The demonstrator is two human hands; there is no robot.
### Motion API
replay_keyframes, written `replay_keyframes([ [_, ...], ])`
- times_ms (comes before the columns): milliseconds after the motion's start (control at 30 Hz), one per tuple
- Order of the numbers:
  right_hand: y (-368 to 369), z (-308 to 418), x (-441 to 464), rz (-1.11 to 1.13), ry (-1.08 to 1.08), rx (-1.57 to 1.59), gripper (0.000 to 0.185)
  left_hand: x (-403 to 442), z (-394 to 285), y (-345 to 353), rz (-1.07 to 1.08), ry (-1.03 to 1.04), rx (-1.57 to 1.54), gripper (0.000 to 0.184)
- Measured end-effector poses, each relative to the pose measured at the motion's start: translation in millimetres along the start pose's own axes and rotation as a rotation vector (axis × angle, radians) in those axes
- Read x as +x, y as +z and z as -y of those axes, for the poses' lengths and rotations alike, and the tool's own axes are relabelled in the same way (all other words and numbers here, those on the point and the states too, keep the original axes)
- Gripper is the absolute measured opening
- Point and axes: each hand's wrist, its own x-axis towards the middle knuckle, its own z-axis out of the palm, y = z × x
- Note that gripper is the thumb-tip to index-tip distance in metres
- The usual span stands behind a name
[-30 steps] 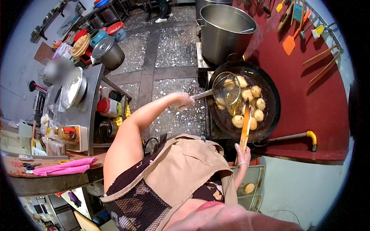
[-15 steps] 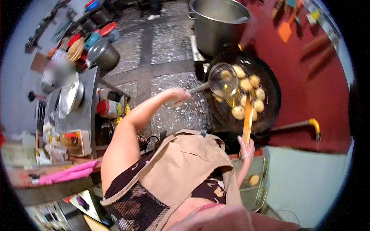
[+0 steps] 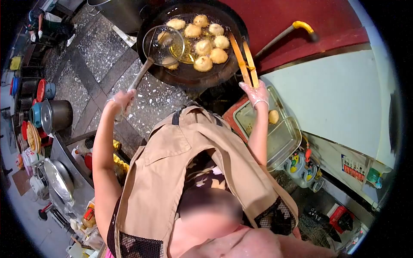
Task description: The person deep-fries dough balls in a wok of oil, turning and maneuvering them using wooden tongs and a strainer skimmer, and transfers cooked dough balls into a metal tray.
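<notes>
Several golden fried dough balls (image 3: pixel 203 47) lie in bubbling oil inside a black wok (image 3: pixel 193 81). My left hand (image 3: pixel 122 103) is closed around the handle of a round wire skimmer (image 3: pixel 143 73). Its bowl is over the left part of the wok, and two dough balls there are partly behind its mesh. Both hands wear clear plastic gloves. My right hand (image 3: pixel 257 95) grips wooden tongs (image 3: pixel 240 60), whose two arms are spread apart at the wok's right rim, with nothing between them.
A metal tray (image 3: pixel 237 112) with one fried ball (image 3: pixel 273 116) stands below my right hand. A yellow-ended rod (image 3: pixel 284 35) leans right of the wok. Beside it stands a large pot (image 3: pixel 122 17). A metal worktable (image 3: pixel 73 148) is at left; another person (image 3: pixel 41 23) is far off.
My view has turned, so the wok appears further left and higher. The tongs have come away from the dough balls to the wok's right rim. The skimmer stays over the wok's left part.
</notes>
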Motion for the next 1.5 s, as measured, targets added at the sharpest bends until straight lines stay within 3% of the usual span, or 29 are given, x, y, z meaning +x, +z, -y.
replay_keyframes([
  [167,-4,5,-3,0.044,0.006,-0.034,0.074,-1,-3,3,0.009,0.006,-0.063,0.044],
  [333,-20,34,-5,0.017,0.02,-0.533,0.095,-3,-8,2,0.0,0.002,-0.053,0.043],
  [533,-37,53,30,-0.013,-0.211,-0.838,0.085,3,-1,0,0.022,-0.01,-0.084,0.048],
  [700,-31,85,47,0.07,-0.154,-0.963,0.072,9,2,0,-0.013,0.052,0.082,0.05],
  [967,15,86,75,0.039,-0.193,-1.028,0.047,9,1,2,-0.023,0.021,0.022,0.052],
  [1133,32,79,89,0.003,-0.2,-1.025,0.044,-3,-7,-2,-0.021,0.032,0.073,0.054],
  [1233,8,101,72,0.284,-0.04,-0.897,0.046,0,-5,-1,-0.053,0.039,0.063,0.055],
  [1500,-8,88,79,0.161,0.004,-0.811,0.047,2,-5,1,-0.006,-0.011,-0.041,0.048],
])
